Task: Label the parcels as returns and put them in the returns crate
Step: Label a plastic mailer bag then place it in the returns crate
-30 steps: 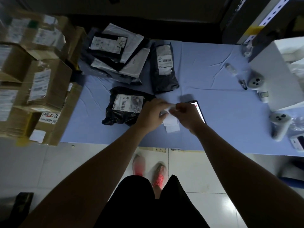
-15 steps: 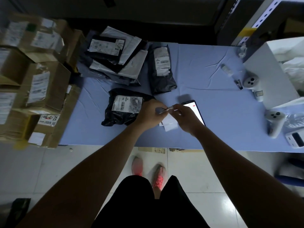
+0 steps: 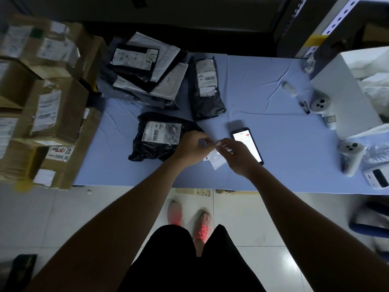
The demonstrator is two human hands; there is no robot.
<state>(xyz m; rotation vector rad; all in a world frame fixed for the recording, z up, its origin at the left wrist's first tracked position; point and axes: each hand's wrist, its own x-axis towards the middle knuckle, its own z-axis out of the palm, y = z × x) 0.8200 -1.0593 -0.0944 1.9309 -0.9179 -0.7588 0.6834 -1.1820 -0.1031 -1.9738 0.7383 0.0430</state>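
Left hand (image 3: 189, 147) and right hand (image 3: 239, 158) sit slightly farther apart than before, fingers of both pinching a small white label (image 3: 217, 141). White box (image 3: 341, 91), upper right, holds pale bags (image 3: 376, 85).

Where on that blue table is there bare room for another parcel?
Bare cloth lies between the grey parcel and the white box, and between phone and nearer controller. Crowded: mailer pile far left; black parcel by the left hand and right hand pinching the label.
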